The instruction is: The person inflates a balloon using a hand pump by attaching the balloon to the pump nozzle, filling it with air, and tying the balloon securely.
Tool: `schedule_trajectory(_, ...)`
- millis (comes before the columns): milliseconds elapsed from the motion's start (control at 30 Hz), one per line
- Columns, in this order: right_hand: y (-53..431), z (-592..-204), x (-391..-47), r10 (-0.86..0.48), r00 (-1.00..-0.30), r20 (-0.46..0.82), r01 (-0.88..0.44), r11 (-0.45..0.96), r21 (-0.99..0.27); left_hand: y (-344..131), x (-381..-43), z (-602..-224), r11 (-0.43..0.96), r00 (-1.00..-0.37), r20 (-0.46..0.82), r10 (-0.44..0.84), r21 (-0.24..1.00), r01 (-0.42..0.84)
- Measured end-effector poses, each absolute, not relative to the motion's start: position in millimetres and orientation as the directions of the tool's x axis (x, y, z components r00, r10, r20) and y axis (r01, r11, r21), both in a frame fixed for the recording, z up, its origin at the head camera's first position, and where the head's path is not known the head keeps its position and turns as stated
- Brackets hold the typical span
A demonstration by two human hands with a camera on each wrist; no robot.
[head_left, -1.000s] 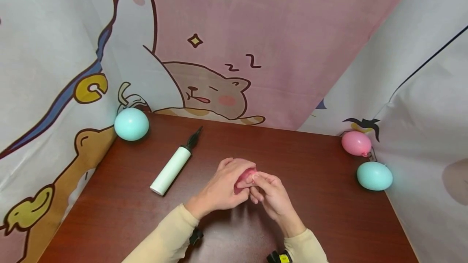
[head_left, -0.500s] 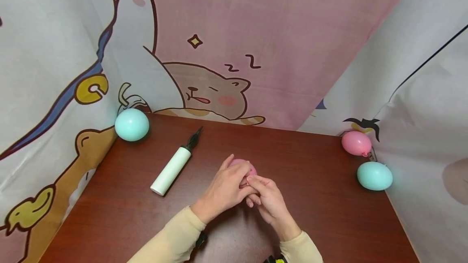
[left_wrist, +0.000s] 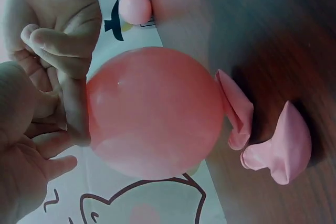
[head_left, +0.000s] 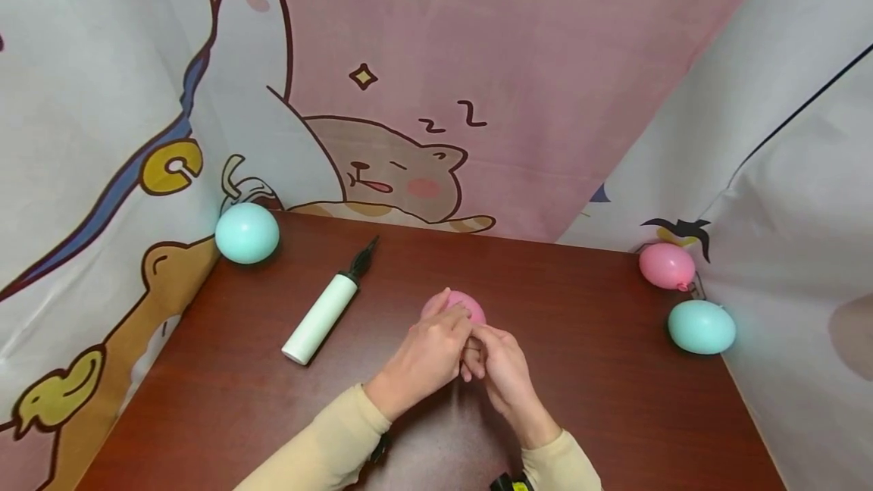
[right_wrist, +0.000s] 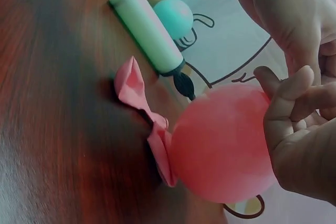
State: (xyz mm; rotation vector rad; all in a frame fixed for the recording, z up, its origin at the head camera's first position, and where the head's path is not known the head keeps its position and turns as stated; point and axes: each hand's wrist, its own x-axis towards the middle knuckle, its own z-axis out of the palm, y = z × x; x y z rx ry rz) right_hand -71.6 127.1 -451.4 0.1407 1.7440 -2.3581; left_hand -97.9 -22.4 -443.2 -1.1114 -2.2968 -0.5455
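The left hand point(head_left: 426, 351) and right hand point(head_left: 508, 371) are curling nearly closed fingers, apparently pinching the pink balloon's point(left_wrist: 155, 114) hidden neck over the bench point(head_left: 586, 354); if they're slipping, air could be escaping.

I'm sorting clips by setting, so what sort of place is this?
Likely an indoor tabletop corner set up for balloon play or crafts, though its exact use is unclear: a brown table screened by cartoon-printed cloth, with a white hand pump lying on it and a pink balloon being held.
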Motion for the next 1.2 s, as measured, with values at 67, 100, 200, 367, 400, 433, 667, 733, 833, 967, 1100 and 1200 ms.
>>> schedule_trajectory(67, 128.3, -449.1, -71.9, -0.120, -0.972, -0.204, 0.227, -0.236, -0.945, -23.3, -98.4, -442.9, 0.572, -0.534, 0.607, 0.589, 0.154, 0.806)
schedule_trajectory(100, 129.0, -447.9, -72.0, -0.135, -0.969, -0.205, 0.230, -0.207, -0.951, -24.1, -98.8, -442.7, 0.562, -0.549, 0.603, 0.579, 0.192, 0.805)
schedule_trajectory(200, 130.7, -444.4, -71.6, -0.147, -0.969, -0.198, 0.215, -0.109, -0.971, -26.3, -100.6, -442.8, 0.510, -0.597, 0.592, 0.542, 0.333, 0.793)
schedule_trajectory(367, 127.9, -444.9, -68.3, -0.015, -0.999, -0.049, 0.050, -0.062, -0.997, -27.9, -102.6, -443.5, 0.433, -0.654, 0.600, 0.461, 0.492, 0.756)
schedule_trajectory(400, 126.5, -445.8, -67.4, 0.014, -1.000, -0.006, 0.005, -0.054, -0.999, -27.6, -103.0, -443.8, 0.425, -0.663, 0.604, 0.442, 0.510, 0.748)
schedule_trajectory(433, 125.0, -447.0, -66.7, 0.032, -0.999, 0.042, -0.043, -0.036, -0.998, -27.4, -103.4, -443.6, 0.417, -0.672, 0.605, 0.427, 0.528, 0.740)
schedule_trajectory(667, 116.6, -453.7, -67.4, 0.064, -0.931, 0.361, -0.329, 0.286, -0.900, -26.5, -103.2, -438.7, 0.335, -0.714, 0.591, 0.375, 0.632, 0.699)
schedule_trajectory(733, 115.6, -454.8, -68.3, 0.073, -0.899, 0.431, -0.379, 0.364, -0.851, -26.8, -102.6, -437.0, 0.317, -0.722, 0.585, 0.370, 0.650, 0.690)
schedule_trajectory(833, 115.3, -454.2, -68.0, 0.076, -0.881, 0.467, -0.404, 0.395, -0.825, -26.9, -102.8, -435.1, 0.298, -0.728, 0.584, 0.360, 0.667, 0.683)
schedule_trajectory(967, 117.5, -448.6, -67.2, 0.051, -0.931, 0.361, -0.333, 0.285, -0.899, -27.9, -103.9, -432.0, 0.290, -0.724, 0.595, 0.349, 0.666, 0.687)
schedule_trajectory(1100, 124.7, -446.3, -69.0, -0.035, -0.943, 0.331, -0.325, 0.304, -0.895, -31.2, -106.3, -427.2, 0.300, -0.713, 0.603, 0.358, 0.649, 0.699)
schedule_trajectory(1200, 136.2, -447.8, -70.1, -0.168, -0.919, 0.356, -0.394, 0.426, -0.814, -36.2, -107.7, -426.3, 0.302, -0.728, 0.578, 0.369, 0.666, 0.682)
